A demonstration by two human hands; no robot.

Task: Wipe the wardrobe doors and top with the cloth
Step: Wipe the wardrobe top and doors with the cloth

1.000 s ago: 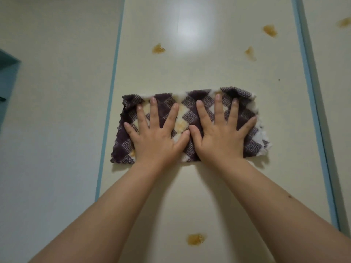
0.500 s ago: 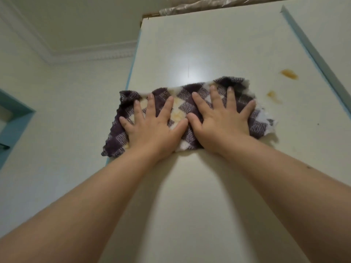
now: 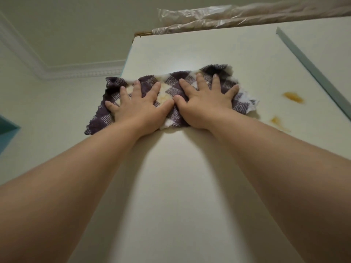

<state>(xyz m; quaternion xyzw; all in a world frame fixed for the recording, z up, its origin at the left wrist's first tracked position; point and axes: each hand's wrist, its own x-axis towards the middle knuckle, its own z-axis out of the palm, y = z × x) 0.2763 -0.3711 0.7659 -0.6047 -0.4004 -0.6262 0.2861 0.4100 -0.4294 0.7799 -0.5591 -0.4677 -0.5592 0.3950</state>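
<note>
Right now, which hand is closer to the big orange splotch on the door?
Right. The right hand presses the cloth, with the orange splotch apart on its right; the left hand presses the cloth's other half, farther away.

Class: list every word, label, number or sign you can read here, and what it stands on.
None. The wardrobe door, the checked cloth under the left hand and right hand, and the plastic sheet on top carry no writing. The brown marks are stains.
</note>
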